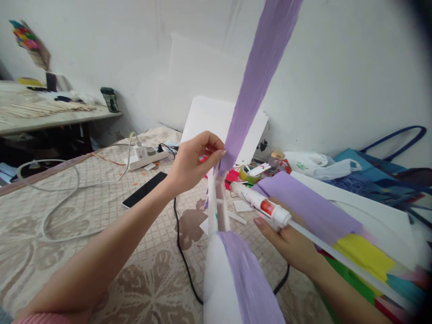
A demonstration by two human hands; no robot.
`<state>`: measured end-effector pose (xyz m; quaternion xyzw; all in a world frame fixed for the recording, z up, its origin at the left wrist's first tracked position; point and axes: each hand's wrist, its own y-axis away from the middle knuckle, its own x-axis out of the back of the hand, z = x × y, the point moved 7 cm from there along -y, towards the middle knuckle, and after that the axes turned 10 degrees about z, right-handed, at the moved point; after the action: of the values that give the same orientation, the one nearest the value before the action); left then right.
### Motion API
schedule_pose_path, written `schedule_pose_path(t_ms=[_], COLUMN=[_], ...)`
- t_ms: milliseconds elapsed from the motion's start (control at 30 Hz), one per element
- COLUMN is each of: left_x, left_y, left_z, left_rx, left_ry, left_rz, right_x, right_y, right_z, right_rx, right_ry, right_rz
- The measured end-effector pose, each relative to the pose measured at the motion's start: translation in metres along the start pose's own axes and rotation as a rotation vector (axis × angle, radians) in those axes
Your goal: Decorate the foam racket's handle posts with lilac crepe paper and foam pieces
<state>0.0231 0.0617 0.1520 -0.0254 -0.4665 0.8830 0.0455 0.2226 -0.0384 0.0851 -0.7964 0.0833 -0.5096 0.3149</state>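
Note:
My left hand [194, 159] pinches the lower part of a long purple crepe paper strip [259, 67], which rises up past the top of the view. Just below the fingers stands a white structure [221, 211] with two narrow uprights and a gap between them. Its rounded lower part [216, 288] has purple crepe paper laid along one side. On the right, my right hand [286, 243] is wrapped round a white hot glue gun [259, 202], its nozzle pointing at the uprights. A long glue stick [344, 261] sticks out of the gun's back. Some right fingers are hidden behind the gun.
A phone [143, 191] and a power strip [148, 159] lie left on the patterned tablecloth [148, 270], with a loose white cable [67, 193]. Folded purple paper [310, 207], yellow paper [364, 256] and a blue bag [378, 173] are at right. White boards [209, 121] lean against the wall.

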Motion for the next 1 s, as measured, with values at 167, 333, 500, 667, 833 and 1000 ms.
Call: schedule_pose_path(t_ms=[167,333,500,667,833,1000], left_x=[0.0,0.0,0.0,0.0,0.0,0.0], left_y=[0.0,0.0,0.0,0.001,0.001,0.002], left_z=[0.0,0.0,-0.001,-0.001,-0.001,-0.002], left_rx=[-0.005,-0.006,0.004,0.022,0.026,0.038], left_ry=[0.001,-0.005,0.003,0.018,0.019,0.009], left_rz=[-0.006,-0.008,-0.009,-0.011,-0.014,-0.017], right_x=[0.004,-0.003,-0.007,-0.009,-0.01,-0.012], right_y=[-0.002,-0.003,0.001,0.002,-0.001,0.006], right_z=[0.0,-0.003,0.002,0.007,0.002,0.008], right_rx=[0.003,-0.005,-0.006,-0.003,-0.001,-0.047], right_ry=[-0.014,-0.038,-0.03,-0.041,-0.059,-0.068], right_rz=[0.044,0.024,0.003,0.001,-0.011,-0.027])
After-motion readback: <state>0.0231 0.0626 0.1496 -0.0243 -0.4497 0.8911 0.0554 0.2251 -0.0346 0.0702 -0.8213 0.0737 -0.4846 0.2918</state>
